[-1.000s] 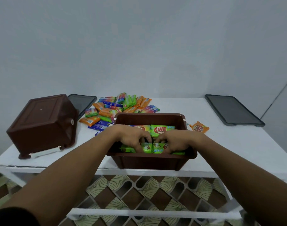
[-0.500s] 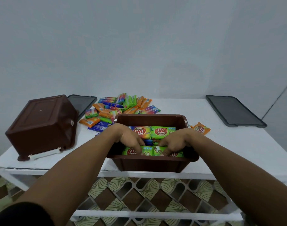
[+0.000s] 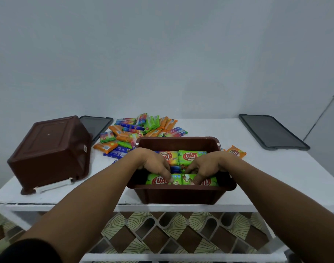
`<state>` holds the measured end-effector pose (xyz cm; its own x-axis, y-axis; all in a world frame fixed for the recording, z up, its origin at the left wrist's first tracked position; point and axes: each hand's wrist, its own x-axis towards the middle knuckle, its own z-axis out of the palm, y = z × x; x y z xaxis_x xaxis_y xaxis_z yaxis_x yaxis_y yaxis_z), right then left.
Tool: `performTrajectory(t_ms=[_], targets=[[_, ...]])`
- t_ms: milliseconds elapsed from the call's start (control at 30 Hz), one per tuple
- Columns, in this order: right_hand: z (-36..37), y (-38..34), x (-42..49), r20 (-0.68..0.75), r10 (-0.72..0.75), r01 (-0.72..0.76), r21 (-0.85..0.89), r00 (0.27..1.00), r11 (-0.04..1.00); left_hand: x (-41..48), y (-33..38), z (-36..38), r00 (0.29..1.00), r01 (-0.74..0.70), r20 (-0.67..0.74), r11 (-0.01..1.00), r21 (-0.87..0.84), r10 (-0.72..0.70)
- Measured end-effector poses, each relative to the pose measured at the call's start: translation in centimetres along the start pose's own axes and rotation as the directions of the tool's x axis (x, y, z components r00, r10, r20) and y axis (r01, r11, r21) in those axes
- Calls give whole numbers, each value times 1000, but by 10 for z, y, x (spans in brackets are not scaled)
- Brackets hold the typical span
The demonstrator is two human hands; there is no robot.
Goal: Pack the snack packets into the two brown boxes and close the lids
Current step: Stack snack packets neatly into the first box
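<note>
An open brown box (image 3: 181,194) stands at the table's front edge with several snack packets inside. Both hands reach into it. My left hand (image 3: 154,165) presses its fingertips on a green packet (image 3: 156,180) in the front row. My right hand (image 3: 206,166) presses on the green packet (image 3: 209,181) beside it. More packets (image 3: 190,156) lie in the back row. A second brown box (image 3: 50,152) lies overturned at the left. A pile of loose packets (image 3: 137,130) sits behind the open box, and one orange packet (image 3: 236,151) lies to its right.
Two dark grey lids lie flat on the white table (image 3: 276,173): one lid (image 3: 98,126) at the back left, partly behind the overturned box, the other lid (image 3: 272,131) at the back right. A pale wall stands behind. Patterned floor shows under the table.
Both hands have shifted slightly apart and back from the near wall, uncovering more of the front row of green packets. The boxes and loose pile have not moved.
</note>
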<state>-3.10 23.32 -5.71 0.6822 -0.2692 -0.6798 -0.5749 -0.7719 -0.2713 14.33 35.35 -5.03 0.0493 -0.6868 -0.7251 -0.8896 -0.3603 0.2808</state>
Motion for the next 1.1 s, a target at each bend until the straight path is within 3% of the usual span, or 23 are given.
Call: performTrajectory(t_ms=[133, 367, 467, 567, 667, 767, 833, 933, 1100], targets=[[0, -1, 1, -37, 15, -10, 125, 999, 992, 1, 0, 0, 1000, -18, -13, 999, -40, 18], [-17, -2, -3, 49, -35, 32, 50, 998, 998, 4, -6, -22, 991, -39, 119, 992, -117, 53], [-36, 2, -8, 51, -100, 92, 134, 994, 987, 0, -5, -44, 988, -59, 129, 970, -234, 91], [-60, 16, -11, -23, -202, 200, 279, 979, 939, -6, 1, -74, 984, -171, 1, 946, -275, 178], [-87, 33, -12, -252, -244, 319, 325, 937, 890, -6, 4, -100, 948, -297, -213, 898, -326, 236], [-111, 49, -8, -528, -187, 377, 278, 828, 883, 5, 7, -120, 859, -373, -475, 869, -326, 190], [-124, 61, -1, -611, -159, 374, 241, 776, 896, 16, 9, -130, 792, -393, -592, 866, -310, 147], [-138, 82, 14, -611, -125, 318, 218, 782, 923, 38, 13, -142, 747, -394, -655, 868, -301, 112], [-138, 111, 47, -491, -111, 180, 95, 864, 979, 86, 21, -154, 775, -313, -630, 893, -325, 42]])
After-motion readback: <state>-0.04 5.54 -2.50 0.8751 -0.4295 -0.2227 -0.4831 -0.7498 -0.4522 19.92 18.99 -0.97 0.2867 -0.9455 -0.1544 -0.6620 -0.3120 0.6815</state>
